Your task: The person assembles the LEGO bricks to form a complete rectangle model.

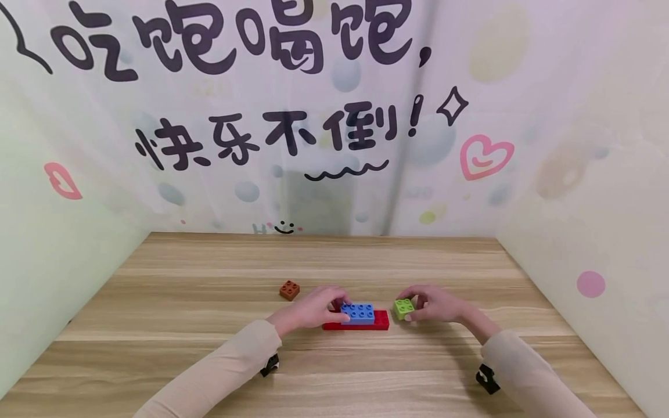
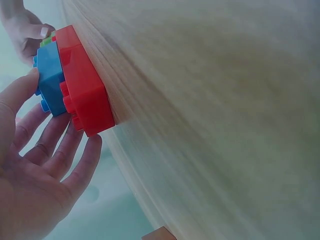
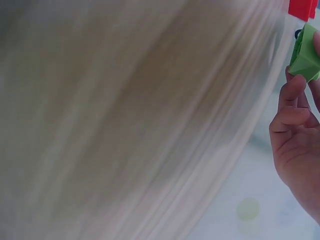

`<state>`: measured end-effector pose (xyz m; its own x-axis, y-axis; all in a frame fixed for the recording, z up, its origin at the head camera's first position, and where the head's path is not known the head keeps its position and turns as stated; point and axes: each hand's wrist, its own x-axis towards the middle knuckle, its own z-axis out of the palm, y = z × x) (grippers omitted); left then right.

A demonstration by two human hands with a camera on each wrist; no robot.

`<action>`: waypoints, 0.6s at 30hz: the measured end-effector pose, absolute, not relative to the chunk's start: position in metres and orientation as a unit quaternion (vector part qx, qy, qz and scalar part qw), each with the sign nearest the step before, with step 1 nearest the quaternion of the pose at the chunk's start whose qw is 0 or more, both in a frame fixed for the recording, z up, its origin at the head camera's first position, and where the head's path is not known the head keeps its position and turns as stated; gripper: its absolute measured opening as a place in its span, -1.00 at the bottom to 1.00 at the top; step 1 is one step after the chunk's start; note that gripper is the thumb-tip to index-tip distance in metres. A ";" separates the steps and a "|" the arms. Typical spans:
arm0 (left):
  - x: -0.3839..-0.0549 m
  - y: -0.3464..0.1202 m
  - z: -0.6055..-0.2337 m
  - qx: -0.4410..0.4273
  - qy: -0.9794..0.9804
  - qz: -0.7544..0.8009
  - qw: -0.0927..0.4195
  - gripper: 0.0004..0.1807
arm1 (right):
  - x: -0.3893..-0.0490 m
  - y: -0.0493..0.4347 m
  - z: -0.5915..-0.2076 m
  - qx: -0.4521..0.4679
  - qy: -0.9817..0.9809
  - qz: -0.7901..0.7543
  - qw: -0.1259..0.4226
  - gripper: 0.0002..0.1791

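Clock hours are read from the blue brick in the head view, twelve pointing away from the person.

- At eight, a black fitting point(image 1: 269, 366) hangs below the left sleeve point(image 1: 219, 360), close over the tabletop point(image 1: 209, 261); best kept from brushing anything.
- Between nine and ten, the brown brick point(image 1: 289, 289) stands apart, studs up, past the left wrist; it looks out of the way, unless that arm swings outward.
- At nine, the left hand point(image 1: 320, 307) pinches the blue brick point(image 1: 358, 314), thumb on the near side, fingers on the far side. This hold should serve well to steady the stack.
- At the centre, the blue brick sits atop the red brick point(image 1: 381, 319) on the tabletop; I cannot tell whether it is fully pressed down. Studs show at the red brick's three o'clock end.
- At three, just beyond that end and apart from it, is the green brick point(image 1: 403, 307). Joining the two seems to be the step in hand: keep it level, line up edges, press straight down.
- Also at three, the right hand point(image 1: 438, 303) grips the green brick between thumb and fingers; low fingertips could get in the way of seating.
- At four, another black fitting point(image 1: 487, 378) hangs below the right sleeve point(image 1: 528, 366).
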<state>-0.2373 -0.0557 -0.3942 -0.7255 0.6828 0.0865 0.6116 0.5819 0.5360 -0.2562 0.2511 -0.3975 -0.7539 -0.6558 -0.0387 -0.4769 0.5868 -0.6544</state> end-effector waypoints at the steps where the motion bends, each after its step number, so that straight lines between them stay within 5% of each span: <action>1: -0.237 -0.056 -0.394 0.365 0.887 0.275 0.064 -0.66 | -0.256 0.250 -0.397 -0.324 0.880 -0.318 0.137 -0.56; 18: -0.238 -0.056 -0.395 0.368 0.886 0.276 0.063 -0.68 | -0.227 0.217 -0.369 -0.326 0.872 -0.342 0.124 -0.61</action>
<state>-0.2379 -0.0557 -0.3946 -0.7214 0.6865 0.0913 0.6166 0.5766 0.5361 -0.2269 0.2174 -0.3692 -0.7567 -0.6538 0.0069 -0.4839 0.5530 -0.6782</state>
